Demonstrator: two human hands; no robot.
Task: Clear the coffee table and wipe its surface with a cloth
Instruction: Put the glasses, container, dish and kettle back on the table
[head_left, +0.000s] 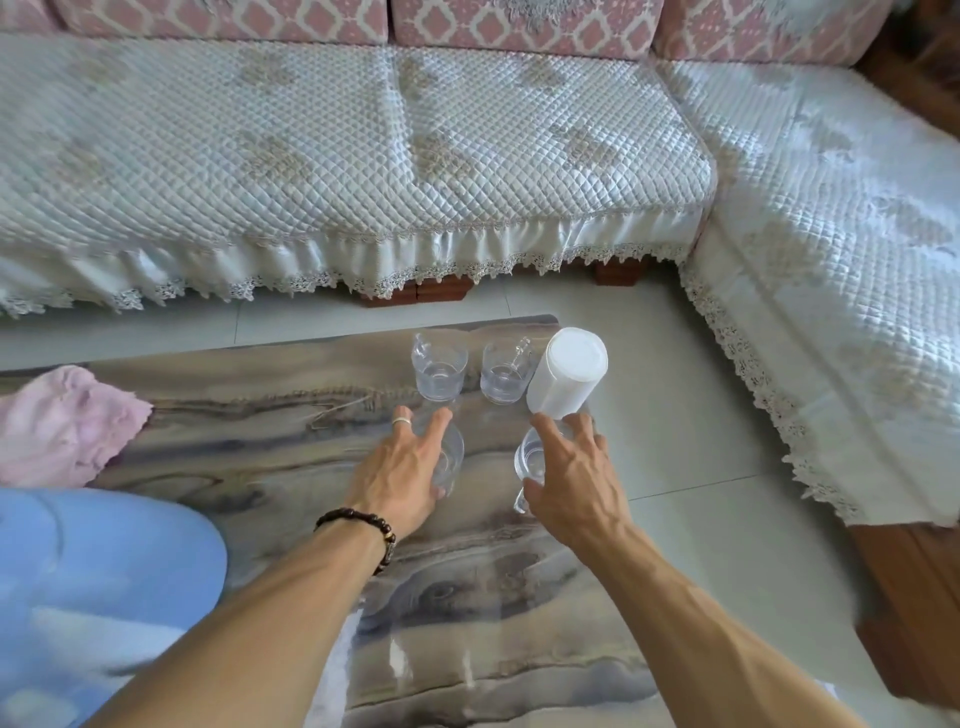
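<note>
The coffee table (291, 431) has a glossy brown-grey marbled top. Two clear glass cups stand near its far right corner, one on the left (439, 371) and one beside it (503, 375), with a white lidded jug (569, 374) at the right edge. My left hand (402, 473) grips a third clear cup (451, 457) from above. My right hand (571, 480) grips a handled clear cup (530, 460) just in front of the jug. A crumpled pink cloth (62, 426) lies on the table's left side.
A sofa with a white quilted cover (363, 156) runs along the far side and turns down the right (831, 260). Pale tiled floor (675, 415) separates table and sofa. A blue-clad knee (93, 582) shows at lower left. Wooden furniture (914, 597) stands at right.
</note>
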